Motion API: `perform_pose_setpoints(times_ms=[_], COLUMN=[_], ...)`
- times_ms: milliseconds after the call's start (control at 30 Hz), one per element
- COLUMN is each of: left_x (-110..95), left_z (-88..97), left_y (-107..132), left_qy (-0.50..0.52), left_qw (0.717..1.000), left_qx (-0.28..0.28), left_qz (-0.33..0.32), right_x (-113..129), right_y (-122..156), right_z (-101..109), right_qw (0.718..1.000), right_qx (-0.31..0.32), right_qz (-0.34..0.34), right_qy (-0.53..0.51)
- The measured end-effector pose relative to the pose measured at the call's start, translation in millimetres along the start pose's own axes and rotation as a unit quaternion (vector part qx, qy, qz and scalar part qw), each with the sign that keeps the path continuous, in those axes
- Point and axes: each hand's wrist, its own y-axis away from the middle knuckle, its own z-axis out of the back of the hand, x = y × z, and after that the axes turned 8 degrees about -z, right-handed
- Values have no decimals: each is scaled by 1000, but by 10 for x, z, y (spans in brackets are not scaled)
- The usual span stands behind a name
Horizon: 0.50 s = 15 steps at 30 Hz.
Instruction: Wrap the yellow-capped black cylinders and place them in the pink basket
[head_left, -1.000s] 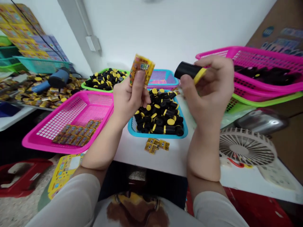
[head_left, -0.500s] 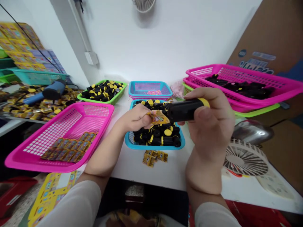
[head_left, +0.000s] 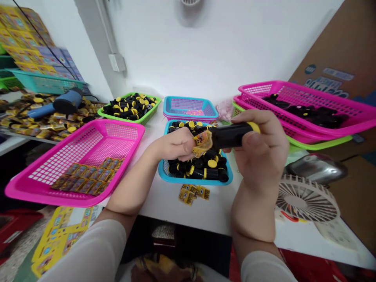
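Note:
My right hand [head_left: 261, 150] is closed round a black tube with a yellow end [head_left: 232, 135], held level above the blue basket [head_left: 166, 172] of black and yellow tubes. My left hand [head_left: 173, 147] pinches a yellow printed sleeve [head_left: 202, 141] against the tube's open left end. Both hands hover over the basket, close together. A few more yellow sleeves [head_left: 194, 192] lie on the white table in front of the basket.
A pink basket [head_left: 44, 188] with rows of wrapped pieces lies at the left. Behind stand a green basket [head_left: 131, 106] of tubes, a blue basket [head_left: 190, 107] and stacked pink baskets [head_left: 302, 109] at right. A small white fan [head_left: 307, 197] lies at right; a blue heat gun [head_left: 53, 105] at far left.
Both hands came down from in front of my face to just above the blue basket. The sleeve and the tube, apart before, now meet, the sleeve at the tube's end.

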Motion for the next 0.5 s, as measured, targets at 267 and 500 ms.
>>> perform_pose_setpoints(times_ms=[267,500], left_x=[-78,-102], left_z=[18,4], left_y=[-5,64], left_qy=[-54,4], left_qw=[999,999], left_qx=[-4,-41], left_qz=[-1,3], right_x=[8,-34], right_y=[3,-12], right_z=[-32,46], right_qw=[999,998], right_qx=[-3,21], right_qz=[6,-13], right_qy=[35,51])
